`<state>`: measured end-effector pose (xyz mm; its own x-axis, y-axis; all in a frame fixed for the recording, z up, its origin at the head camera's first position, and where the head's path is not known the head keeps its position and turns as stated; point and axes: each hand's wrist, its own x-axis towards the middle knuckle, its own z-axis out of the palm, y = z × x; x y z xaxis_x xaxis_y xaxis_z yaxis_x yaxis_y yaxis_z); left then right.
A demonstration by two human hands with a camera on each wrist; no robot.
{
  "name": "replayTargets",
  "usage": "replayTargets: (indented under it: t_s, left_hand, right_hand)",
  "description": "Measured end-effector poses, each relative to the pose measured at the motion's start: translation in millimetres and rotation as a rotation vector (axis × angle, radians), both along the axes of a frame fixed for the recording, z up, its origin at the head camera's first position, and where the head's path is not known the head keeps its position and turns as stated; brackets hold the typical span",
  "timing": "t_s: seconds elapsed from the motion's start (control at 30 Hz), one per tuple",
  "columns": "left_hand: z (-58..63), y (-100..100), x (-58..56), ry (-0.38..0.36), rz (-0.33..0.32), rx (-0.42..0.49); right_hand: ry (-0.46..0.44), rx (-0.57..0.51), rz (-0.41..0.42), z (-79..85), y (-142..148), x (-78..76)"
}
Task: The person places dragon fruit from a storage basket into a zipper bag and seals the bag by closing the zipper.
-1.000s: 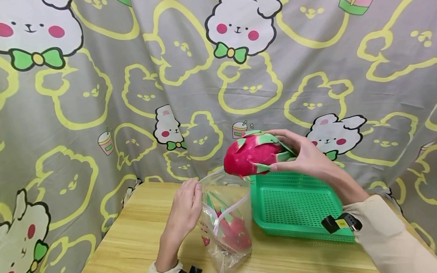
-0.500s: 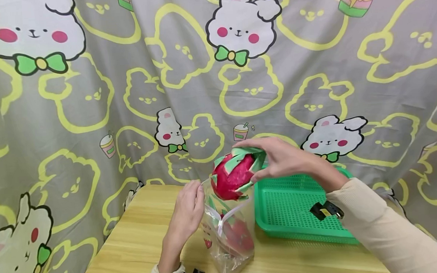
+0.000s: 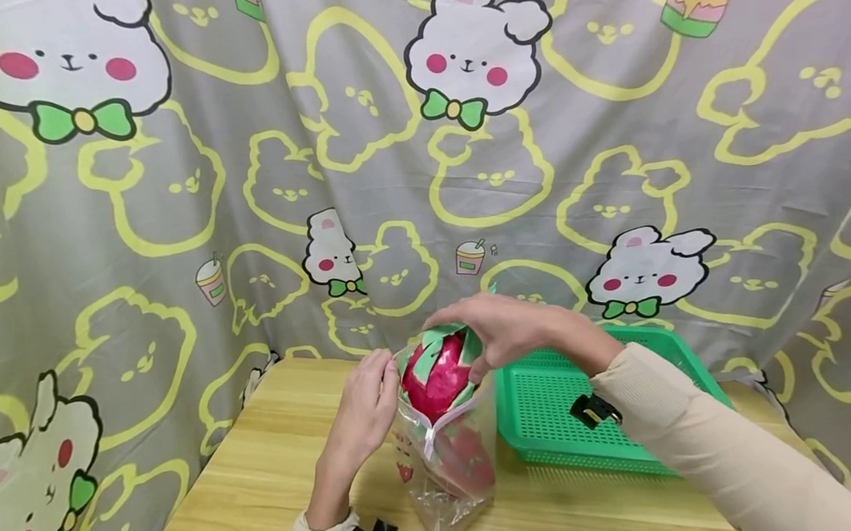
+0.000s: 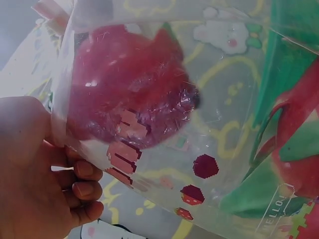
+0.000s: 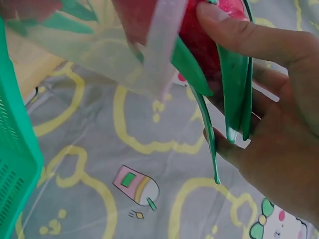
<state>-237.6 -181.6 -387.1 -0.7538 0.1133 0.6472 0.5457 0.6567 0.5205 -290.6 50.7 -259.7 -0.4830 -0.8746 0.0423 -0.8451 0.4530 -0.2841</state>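
A clear zip bag point(image 3: 446, 513) with printed strawberries stands on the table. My left hand point(image 3: 364, 401) pinches its upper left rim; in the left wrist view the fingers of my left hand point(image 4: 45, 174) curl at the bag's edge. One dragon fruit point(image 3: 468, 460) lies inside, low in the bag. My right hand point(image 3: 504, 329) grips a second dragon fruit point(image 3: 438, 377) by its leafy end, the red end pointing down into the bag's mouth. In the right wrist view, thumb and fingers of my right hand point(image 5: 279, 99) close round its green leaves point(image 5: 234, 94).
A green plastic basket point(image 3: 572, 450) sits just right of the bag. The wooden table point(image 3: 263, 466) reaches back to a grey curtain point(image 3: 385, 187) printed with rabbits and yellow outlines, which hangs on the sides too.
My right hand has carried the second dragon fruit left and down, tilting it from sideways to red end down in the bag's mouth. The left hand stays at the rim.
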Motion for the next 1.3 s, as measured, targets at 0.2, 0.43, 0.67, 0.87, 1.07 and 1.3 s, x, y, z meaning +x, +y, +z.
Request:
replayTargets:
  t_s: [0.2, 0.43, 0.67, 0.87, 1.07, 1.3]
  left_hand:
    - [-1.1, 1, -1.1, 0.006, -0.005, 0.005]
    - [-1.5, 5, 0.2, 0.004, -0.013, 0.015]
    - [-1.9, 7, 0.5, -0.002, -0.012, 0.019]
    - [-0.9, 9, -0.1, -0.008, -0.023, 0.03]
    - [-1.3, 8, 0.0, -0.013, -0.035, 0.045]
    - [-2.3, 7, -0.7, -0.001, -0.02, 0.05]
  right_hand:
    - [-0.065, 0.091, 0.019, -14.7, -13, -1.0]
    - [-0.147, 0.105, 0.11, -29.5, -23, -4.3]
    - [-0.224, 0.133, 0.158, -36.0, -26, -9.7]
    - [-0.275, 0.135, 0.214, -45.2, -28, -12.9]
    - [-0.33, 0.11, 0.245, -53.6, -29, -16.9]
    - [-0.445, 0.095, 0.224, -60.1, -34, -21.2]
